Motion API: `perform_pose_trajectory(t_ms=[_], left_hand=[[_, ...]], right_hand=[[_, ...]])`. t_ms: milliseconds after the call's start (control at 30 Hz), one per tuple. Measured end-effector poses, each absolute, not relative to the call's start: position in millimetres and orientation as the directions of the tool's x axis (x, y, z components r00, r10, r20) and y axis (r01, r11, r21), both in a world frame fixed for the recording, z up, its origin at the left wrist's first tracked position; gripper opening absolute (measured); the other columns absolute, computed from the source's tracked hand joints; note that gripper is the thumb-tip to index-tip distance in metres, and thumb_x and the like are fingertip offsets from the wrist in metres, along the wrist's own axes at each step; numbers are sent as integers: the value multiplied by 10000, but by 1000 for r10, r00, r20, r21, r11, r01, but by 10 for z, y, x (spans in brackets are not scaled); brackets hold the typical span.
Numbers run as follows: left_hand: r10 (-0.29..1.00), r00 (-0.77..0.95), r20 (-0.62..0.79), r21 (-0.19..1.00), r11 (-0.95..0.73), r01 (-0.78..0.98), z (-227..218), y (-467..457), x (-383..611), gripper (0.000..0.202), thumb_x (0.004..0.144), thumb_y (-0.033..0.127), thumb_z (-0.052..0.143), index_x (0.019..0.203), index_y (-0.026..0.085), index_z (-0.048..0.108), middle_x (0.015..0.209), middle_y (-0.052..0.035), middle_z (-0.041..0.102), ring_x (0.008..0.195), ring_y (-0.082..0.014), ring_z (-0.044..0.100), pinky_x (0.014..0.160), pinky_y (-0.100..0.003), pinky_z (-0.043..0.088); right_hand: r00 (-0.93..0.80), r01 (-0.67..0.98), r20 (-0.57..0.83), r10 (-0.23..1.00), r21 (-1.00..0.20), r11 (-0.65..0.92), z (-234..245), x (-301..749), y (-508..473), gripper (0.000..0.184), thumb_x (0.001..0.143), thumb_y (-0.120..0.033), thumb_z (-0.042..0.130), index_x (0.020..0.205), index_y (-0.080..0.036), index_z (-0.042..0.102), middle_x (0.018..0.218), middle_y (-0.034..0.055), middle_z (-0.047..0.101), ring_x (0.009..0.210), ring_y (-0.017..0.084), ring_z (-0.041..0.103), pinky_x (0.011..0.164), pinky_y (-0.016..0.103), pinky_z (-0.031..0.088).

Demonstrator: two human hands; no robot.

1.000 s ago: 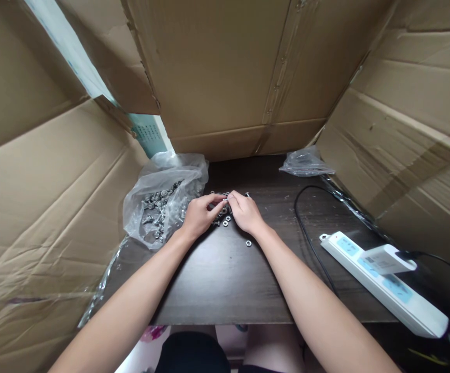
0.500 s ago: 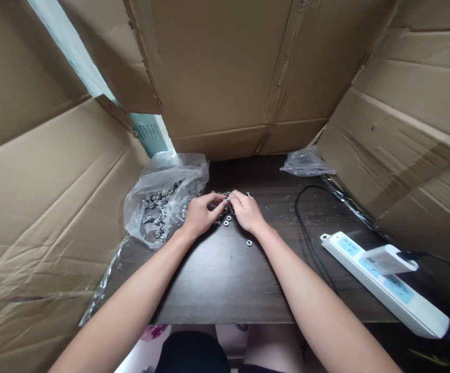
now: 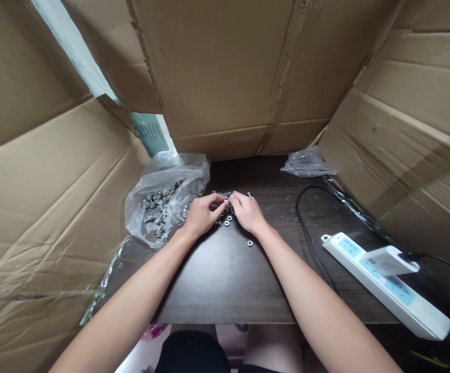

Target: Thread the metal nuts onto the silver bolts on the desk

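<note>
My left hand [image 3: 200, 216] and my right hand [image 3: 248, 212] meet fingertip to fingertip over a small heap of loose metal nuts [image 3: 225, 220] on the dark wooden table [image 3: 225, 280]. Both hands are pinched closed on a small metal piece [image 3: 227, 199] held between them; I cannot make out exactly what it is. A single nut [image 3: 250, 242] lies apart, just below my right wrist. A clear plastic bag [image 3: 163, 204] with many metal screws or bolts lies to the left of my left hand.
Cardboard panels [image 3: 233, 72] wall in the table at the left, back and right. A second, crumpled clear bag [image 3: 306, 163] sits at the back right. A white power strip [image 3: 384, 282] with a plugged adapter and a black cable [image 3: 306, 228] lie on the right.
Hardly any: the fingertips shift slightly while staying together over the nuts, and the view drifts a little.
</note>
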State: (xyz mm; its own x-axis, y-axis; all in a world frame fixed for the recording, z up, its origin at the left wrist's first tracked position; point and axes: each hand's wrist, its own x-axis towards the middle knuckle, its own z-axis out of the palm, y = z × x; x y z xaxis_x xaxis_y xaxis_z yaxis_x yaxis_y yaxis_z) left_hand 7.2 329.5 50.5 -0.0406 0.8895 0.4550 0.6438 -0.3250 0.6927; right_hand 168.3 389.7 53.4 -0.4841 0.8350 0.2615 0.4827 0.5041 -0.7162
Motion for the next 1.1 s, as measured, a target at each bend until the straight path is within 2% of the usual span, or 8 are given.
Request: perform_pose_trajectory(t_ms=[233,433,800,933,1100], left_hand=[[881,-61,468,696,-326,640,508,3294,79,168,925,305,654,1021,212,757,965,-26,793,851,-189,746,770,-283,581],[883,-66,465,695,-318,646,495,3295,74,163,922,300,654,1017,217,756,955,-22,792,841,-188,746,756,-282,576],[881,-72,468,702,-320,637,500,3295,76,158,921,291,660,1019,215,758,956,-20,791,833,-177,740,744,-267,569],[879,-69,471,701,-325,635,496,3292,78,152,918,280,669,1021,211,757,954,-13,790,827,-167,737,736,-255,559],[878,-65,475,700,-331,633,486,3299,83,154,918,275,670,1022,204,759,953,-14,790,821,-167,735,753,-261,560]], right_hand=[[-469,478,254,846,-733,484,536,1687,3901,358,1024,-385,349,729,-222,472,684,11,573,666,187,528,633,278,299],[-473,435,269,839,-757,488,520,1693,3906,255,982,-348,408,813,-227,556,770,17,639,743,199,583,691,275,347],[-446,448,316,837,-731,515,539,1691,3870,316,994,-375,413,741,-220,520,664,4,572,634,177,521,627,273,306],[-437,438,326,838,-737,515,509,1692,3894,307,994,-347,418,736,-218,522,690,10,578,678,185,538,655,275,328],[-453,459,368,812,-684,566,480,1681,3931,287,994,-299,428,729,-221,502,720,30,584,792,218,549,703,294,344]])
